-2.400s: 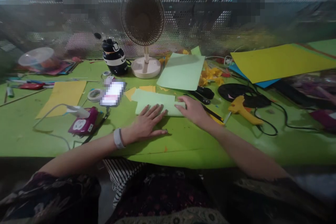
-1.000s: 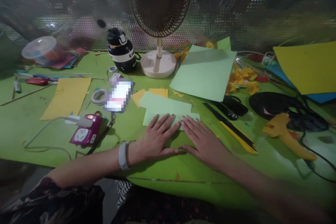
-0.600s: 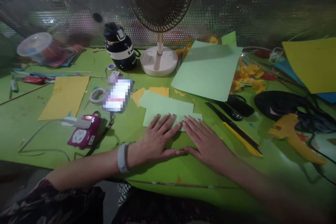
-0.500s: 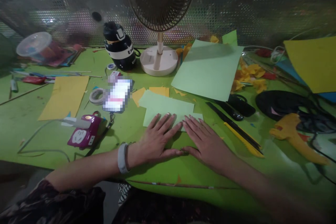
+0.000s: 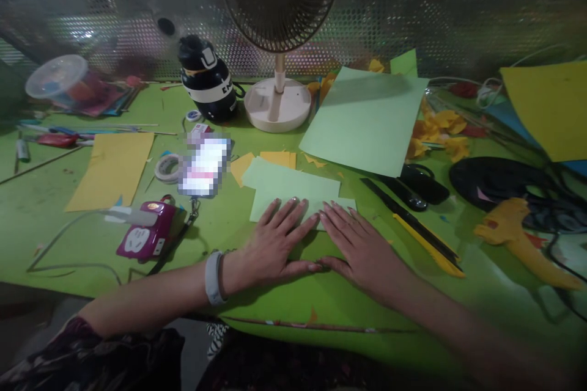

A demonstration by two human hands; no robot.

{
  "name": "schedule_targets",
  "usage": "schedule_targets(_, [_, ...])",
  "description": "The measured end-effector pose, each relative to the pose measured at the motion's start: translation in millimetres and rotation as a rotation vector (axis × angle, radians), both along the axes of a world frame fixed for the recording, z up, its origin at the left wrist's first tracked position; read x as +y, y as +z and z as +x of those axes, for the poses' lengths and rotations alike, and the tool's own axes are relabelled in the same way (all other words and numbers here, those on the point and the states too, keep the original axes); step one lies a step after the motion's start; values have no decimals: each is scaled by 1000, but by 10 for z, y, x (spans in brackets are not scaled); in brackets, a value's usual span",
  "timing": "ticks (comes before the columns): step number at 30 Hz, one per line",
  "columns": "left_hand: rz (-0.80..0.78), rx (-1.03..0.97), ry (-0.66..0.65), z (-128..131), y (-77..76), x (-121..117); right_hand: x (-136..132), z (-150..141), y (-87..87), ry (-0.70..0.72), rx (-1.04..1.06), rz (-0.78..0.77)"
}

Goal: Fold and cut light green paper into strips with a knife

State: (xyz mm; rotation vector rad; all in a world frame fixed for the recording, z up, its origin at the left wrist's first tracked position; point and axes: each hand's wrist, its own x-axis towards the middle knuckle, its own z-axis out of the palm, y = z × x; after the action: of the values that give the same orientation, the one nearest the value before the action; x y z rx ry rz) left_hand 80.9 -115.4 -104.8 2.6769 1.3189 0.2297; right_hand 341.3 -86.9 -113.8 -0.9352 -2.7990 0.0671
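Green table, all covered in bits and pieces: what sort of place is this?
Probably a craft workspace, perhaps a small workshop: there is pale green paper laid out, with a craft knife and a yellow glue gun lying nearby.

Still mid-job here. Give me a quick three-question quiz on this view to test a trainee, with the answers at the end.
1. True or false: the left hand and the right hand both have fingers resting on the small pale-green paper.
2. Which thing stands just to the right of the dark bottle?
a) the glue gun
b) the fan
c) the tape roll
3. On which side, left or right, is the grey wristband worn?

Key: 1. True. 2. b. 3. Left.
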Motion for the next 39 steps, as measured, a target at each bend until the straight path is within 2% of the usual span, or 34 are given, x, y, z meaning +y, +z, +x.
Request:
schedule_targets(11, [-6, -16, -8, -7, 21, 12, 4, -6, -2, 3, -18, 10])
schedule_targets(39, [136, -87, -7, -33, -97, -21, 1, -117, 130, -62, -114, -171])
